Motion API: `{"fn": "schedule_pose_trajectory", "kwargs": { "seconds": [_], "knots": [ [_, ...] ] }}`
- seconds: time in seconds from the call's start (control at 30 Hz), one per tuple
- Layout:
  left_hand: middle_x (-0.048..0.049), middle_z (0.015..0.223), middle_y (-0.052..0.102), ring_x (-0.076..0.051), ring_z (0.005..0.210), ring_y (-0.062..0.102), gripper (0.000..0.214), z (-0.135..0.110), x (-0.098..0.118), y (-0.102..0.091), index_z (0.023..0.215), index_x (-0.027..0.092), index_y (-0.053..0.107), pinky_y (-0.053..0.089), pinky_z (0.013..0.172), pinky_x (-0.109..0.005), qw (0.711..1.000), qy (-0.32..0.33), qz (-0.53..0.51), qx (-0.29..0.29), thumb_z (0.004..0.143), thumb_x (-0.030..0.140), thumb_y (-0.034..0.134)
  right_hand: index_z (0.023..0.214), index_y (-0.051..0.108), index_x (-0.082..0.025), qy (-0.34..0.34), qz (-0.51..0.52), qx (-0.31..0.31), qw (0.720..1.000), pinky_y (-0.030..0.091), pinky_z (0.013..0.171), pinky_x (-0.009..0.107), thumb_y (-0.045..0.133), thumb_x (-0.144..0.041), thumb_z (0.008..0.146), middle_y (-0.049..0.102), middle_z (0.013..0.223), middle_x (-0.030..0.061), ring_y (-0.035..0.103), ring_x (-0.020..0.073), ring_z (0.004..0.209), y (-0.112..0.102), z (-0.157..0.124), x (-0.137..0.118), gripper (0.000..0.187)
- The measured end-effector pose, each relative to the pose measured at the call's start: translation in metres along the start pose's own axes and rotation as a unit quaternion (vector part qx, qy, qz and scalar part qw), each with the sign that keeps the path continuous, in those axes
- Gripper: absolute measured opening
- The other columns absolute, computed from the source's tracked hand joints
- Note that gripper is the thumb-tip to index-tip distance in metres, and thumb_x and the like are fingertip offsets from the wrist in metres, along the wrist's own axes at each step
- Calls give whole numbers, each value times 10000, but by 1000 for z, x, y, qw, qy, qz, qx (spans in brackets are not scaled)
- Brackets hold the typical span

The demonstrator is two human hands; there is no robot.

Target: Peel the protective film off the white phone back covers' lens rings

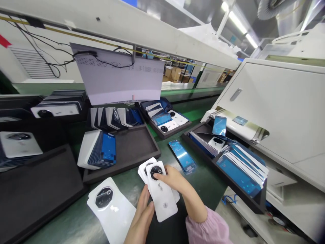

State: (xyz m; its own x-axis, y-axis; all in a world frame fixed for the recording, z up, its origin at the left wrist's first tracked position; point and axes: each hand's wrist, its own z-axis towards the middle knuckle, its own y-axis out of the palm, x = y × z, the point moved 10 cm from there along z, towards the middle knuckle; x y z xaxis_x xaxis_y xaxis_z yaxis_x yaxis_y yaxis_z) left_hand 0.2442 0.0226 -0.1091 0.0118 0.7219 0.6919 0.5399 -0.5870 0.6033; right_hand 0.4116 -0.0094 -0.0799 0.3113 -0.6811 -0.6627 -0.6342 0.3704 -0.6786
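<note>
Between my hands is a small fanned stack of white phone back panels (165, 200), each with a dark round camera area near the top. My right hand (175, 178) pinches the top panel by its upper right edge, thumb over the camera area. Along the stack's left edge lie the fingers of my left hand (142, 213), which grip it from below; part of that hold is hidden. Left of my hands, a larger white phone back sheet (111, 210) rests on the green table (127, 178). A blue-filmed panel (182, 156) lies beyond my right hand.
Dark foam trays (132, 142) hold fanned panels (98, 149) on the left. Another tray (215, 169) of blue and white panels is at right, beside a white machine (274, 112). More panels sit in a back tray (162, 130) below a hanging grey board (122, 78).
</note>
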Motion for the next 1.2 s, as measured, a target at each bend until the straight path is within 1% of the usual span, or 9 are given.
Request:
{"fn": "schedule_pose_trajectory", "kwargs": {
  "seconds": [0.07, 0.17, 0.3, 0.47, 0.57, 0.73, 1.0, 1.07, 1.2],
  "knots": [
    [-36, 1745, 343, -332, 1630, 16, 721, 1, -6, -5, 1541, 303, 539, 161, 1310, -468, 1000, 10, -22, 7, 878, 431, 789, 1169, 685, -160, 13, -47, -20, 999, 585, 946, 468, 705, -373, 975, 708, 1209, 78, 699, 237, 1083, 5, -2, -3, 289],
    [-50, 1767, 274, -302, 1633, -20, 748, 3, -18, -15, 1581, 292, 482, 136, 1312, -478, 998, 27, -53, 25, 901, 420, 766, 1192, 681, -167, 21, -103, -14, 994, 544, 1017, 510, 694, -383, 979, 681, 1286, 91, 658, 266, 1188, 10, -5, -12, 304],
    [-92, 1755, 297, -278, 1637, -43, 794, 9, -31, -25, 1593, 256, 466, 162, 1309, -474, 994, 49, -85, 44, 881, 399, 786, 1227, 665, -174, 37, -136, -4, 990, 547, 1010, 500, 666, -406, 995, 670, 1305, 98, 664, 259, 1169, 13, -7, -19, 328],
    [-88, 1756, 290, -278, 1636, -63, 856, 14, -37, -28, 1613, 236, 426, 203, 1298, -468, 991, 65, -106, 39, 863, 438, 785, 1176, 680, -170, 43, -120, -25, 992, 572, 964, 465, 656, -400, 1005, 712, 1191, 77, 697, 233, 1085, 14, -2, -22, 288],
    [-101, 1765, 258, -272, 1640, -41, 892, 15, -40, -29, 1636, 228, 371, 211, 1294, -460, 991, 69, -111, 35, 868, 446, 770, 1201, 671, -164, 45, -92, -31, 994, 579, 955, 463, 664, -383, 1003, 709, 1203, 79, 699, 235, 1093, 14, 1, -21, 295],
    [-80, 1759, 294, -277, 1643, -24, 852, 18, -44, -30, 1612, 272, 414, 221, 1287, -459, 990, 73, -115, 36, 862, 462, 771, 1196, 673, -162, 49, -58, -56, 996, 593, 926, 445, 652, -414, 1008, 719, 1180, 74, 714, 225, 1049, 20, 3, -15, 315],
    [-93, 1773, 244, -281, 1641, -60, 870, 18, -51, -31, 1617, 243, 396, 262, 1272, -450, 988, 78, -121, 49, 860, 453, 770, 1081, 700, -159, 45, -96, -75, 991, 600, 870, 407, 622, -468, 1017, 739, 1052, 48, 724, 197, 937, 20, 2, -19, 326],
    [-93, 1766, 271, -294, 1644, -34, 849, 18, -52, -31, 1600, 253, 428, 275, 1266, -453, 988, 81, -125, 52, 855, 465, 774, 1056, 707, -159, 35, -120, -71, 990, 591, 902, 421, 616, -468, 1019, 740, 1070, 52, 720, 208, 982, 23, -2, -23, 324],
    [-84, 1746, 329, -320, 1645, 30, 803, 18, -53, -32, 1560, 283, 492, 308, 1248, -464, 986, 88, -132, 55, 843, 505, 781, 1158, 686, -164, 31, -187, -9, 982, 508, 1057, 522, 661, -438, 993, 679, 1291, 101, 629, 274, 1241, 24, -13, -31, 321]
  ]
}}
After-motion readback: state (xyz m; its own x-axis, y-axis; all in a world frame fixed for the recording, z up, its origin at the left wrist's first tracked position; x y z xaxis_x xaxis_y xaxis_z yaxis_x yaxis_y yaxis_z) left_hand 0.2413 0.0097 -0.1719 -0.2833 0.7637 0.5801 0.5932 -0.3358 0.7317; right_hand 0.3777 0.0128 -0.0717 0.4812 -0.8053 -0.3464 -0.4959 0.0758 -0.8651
